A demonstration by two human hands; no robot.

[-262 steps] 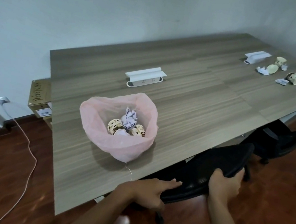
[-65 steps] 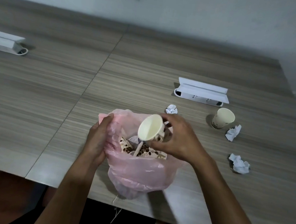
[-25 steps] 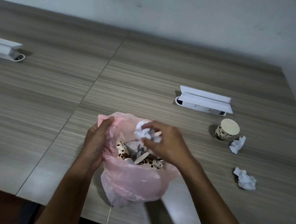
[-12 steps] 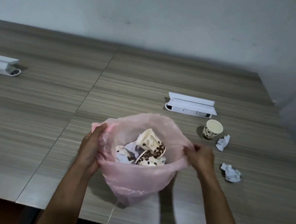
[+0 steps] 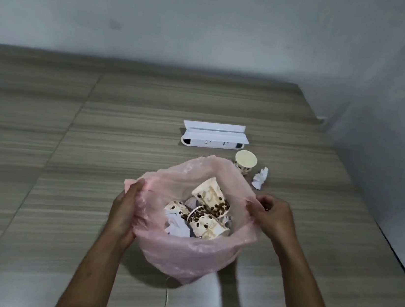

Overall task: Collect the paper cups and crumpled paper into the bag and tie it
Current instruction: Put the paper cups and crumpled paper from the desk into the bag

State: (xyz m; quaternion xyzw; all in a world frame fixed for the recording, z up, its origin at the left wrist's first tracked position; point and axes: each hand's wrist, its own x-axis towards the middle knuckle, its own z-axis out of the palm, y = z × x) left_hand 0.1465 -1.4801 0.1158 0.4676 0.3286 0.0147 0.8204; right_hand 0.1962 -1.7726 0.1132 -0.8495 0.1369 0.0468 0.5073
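Observation:
A pink plastic bag point(image 5: 182, 256) stands open on the wooden table point(image 5: 63, 186). Inside it lie several coffee-bean patterned paper cups point(image 5: 212, 198) and crumpled white paper point(image 5: 176, 227). My left hand point(image 5: 124, 210) grips the bag's left rim. My right hand point(image 5: 273, 216) pinches the right rim, holding the mouth wide. Beyond the bag, one paper cup point(image 5: 245, 161) stands upright on the table with a crumpled paper point(image 5: 260, 177) beside it. A second loose paper seen earlier is hidden behind my right hand.
A white power socket box point(image 5: 214, 135) with its lid raised sits behind the bag. A thin string point(image 5: 165, 300) hangs from the bag's bottom over the table's near edge. Walls close the back and right sides.
My right hand dropped the crumpled paper into the bag and took hold of its right rim. The bag's mouth is now stretched wider, and the view has shifted closer and rightward.

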